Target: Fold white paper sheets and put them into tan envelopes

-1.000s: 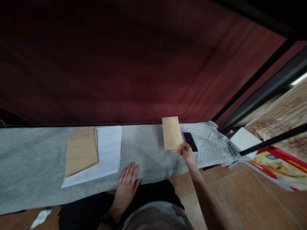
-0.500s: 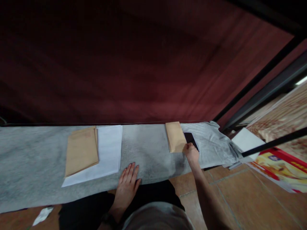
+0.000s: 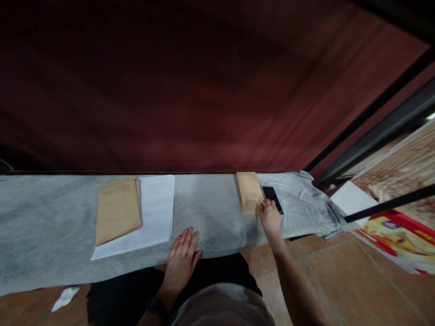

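Note:
My left hand [image 3: 181,260] lies flat near the front edge of the grey cloth-covered table, fingers stretched out, holding nothing. My right hand [image 3: 271,219] is closed, its fingers bent down between a small brown envelope [image 3: 249,192] and a dark-screened phone [image 3: 272,195] with a pale rim. Its fingertips cover the phone's lower left edge and meet the envelope's lower right corner; what they pinch, if anything, is hidden. Left of my left hand, larger brown envelopes [image 3: 118,210] rest partly over white paper sheets [image 3: 157,208].
A dark red curtain [image 3: 204,113] hangs along the back edge of the cloth [image 3: 204,199]. Black metal bars [image 3: 367,104] slant down on the right. A red and yellow printed box [image 3: 401,240] and a white board [image 3: 353,199] stand beyond the table's right end. Crumpled tissue [image 3: 65,298] lies on the tiled floor.
The view has shifted slightly. My right hand's fingers have moved a little over the phone's left edge. My left hand has stayed flat in place.

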`<state>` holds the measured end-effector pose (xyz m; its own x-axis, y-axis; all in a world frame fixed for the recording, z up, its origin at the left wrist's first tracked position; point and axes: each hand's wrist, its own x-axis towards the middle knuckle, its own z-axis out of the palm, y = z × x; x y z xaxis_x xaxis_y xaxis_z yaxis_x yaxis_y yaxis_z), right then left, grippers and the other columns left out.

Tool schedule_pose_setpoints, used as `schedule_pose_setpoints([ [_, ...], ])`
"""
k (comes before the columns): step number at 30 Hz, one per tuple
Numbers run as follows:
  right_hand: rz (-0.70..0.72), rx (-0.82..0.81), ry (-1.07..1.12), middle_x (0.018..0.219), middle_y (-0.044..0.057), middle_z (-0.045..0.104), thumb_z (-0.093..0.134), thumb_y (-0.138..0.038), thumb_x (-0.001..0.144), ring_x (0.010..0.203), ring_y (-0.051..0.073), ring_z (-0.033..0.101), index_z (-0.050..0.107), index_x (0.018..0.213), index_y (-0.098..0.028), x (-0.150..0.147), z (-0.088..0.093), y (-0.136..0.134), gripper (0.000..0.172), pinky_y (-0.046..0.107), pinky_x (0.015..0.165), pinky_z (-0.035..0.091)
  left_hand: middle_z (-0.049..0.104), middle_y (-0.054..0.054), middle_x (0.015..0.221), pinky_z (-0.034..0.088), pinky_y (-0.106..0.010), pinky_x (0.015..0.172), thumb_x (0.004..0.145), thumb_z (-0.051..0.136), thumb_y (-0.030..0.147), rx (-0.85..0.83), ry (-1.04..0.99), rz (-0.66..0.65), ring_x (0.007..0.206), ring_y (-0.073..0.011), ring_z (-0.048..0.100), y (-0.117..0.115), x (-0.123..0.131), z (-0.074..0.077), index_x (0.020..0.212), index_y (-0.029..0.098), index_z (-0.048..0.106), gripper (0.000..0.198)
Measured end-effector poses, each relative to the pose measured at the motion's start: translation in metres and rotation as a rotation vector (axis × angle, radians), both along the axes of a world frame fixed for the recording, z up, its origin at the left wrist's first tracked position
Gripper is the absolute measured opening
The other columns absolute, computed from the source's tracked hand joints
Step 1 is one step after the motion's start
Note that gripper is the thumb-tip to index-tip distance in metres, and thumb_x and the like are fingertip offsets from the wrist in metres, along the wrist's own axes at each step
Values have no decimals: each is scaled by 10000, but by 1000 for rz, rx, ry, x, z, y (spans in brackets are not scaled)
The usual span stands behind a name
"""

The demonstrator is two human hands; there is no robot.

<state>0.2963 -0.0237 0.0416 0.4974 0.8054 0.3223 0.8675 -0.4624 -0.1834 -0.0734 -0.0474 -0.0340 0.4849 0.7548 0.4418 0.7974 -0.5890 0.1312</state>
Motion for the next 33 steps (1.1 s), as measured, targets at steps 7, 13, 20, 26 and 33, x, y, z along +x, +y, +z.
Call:
schedule_pose_setpoints([
  [7,383,101,230,1045,81,639,431,-225,962,948,214,631,643,1091,-216,-64,-18,0,248,333,878,502,549,-135,1465,407,-446,1114,999,454,408,-47,9,-3,1371,-283,492,0,0,14,1414,174,533,483],
  [13,744,136,233,1367,130,571,442,-187,961,1250,271,540,570,1310,-210,-137,-54,-16,372,466,1037,469,532,-111,1485,379,-462,1145,1014,415,356,-88,-30,103,1392,-262,467,11,-14,36,1441,197,500,464],
  [20,721,125,100,1369,109,599,408,-166,974,1257,269,548,544,1363,-227,-153,-60,-23,417,497,1121,388,544,-183,1455,385,-524,1123,1002,395,444,-34,-4,378,1385,-331,472,22,-64,25,1430,126,511,546],
  [26,721,126,74,1369,114,599,403,-160,968,1243,268,553,541,1358,-211,-153,-61,-23,417,493,1114,387,662,-145,1325,470,-468,1054,1002,385,361,-112,-7,342,1287,-301,577,30,-76,25,1262,164,661,427],
  [33,711,181,284,1309,115,622,422,-151,931,1215,259,565,610,1258,-220,-154,-62,-14,384,480,1047,452,767,-107,1028,562,-394,828,993,362,385,-222,-344,430,922,-259,722,37,-84,41,1089,195,710,408],
])
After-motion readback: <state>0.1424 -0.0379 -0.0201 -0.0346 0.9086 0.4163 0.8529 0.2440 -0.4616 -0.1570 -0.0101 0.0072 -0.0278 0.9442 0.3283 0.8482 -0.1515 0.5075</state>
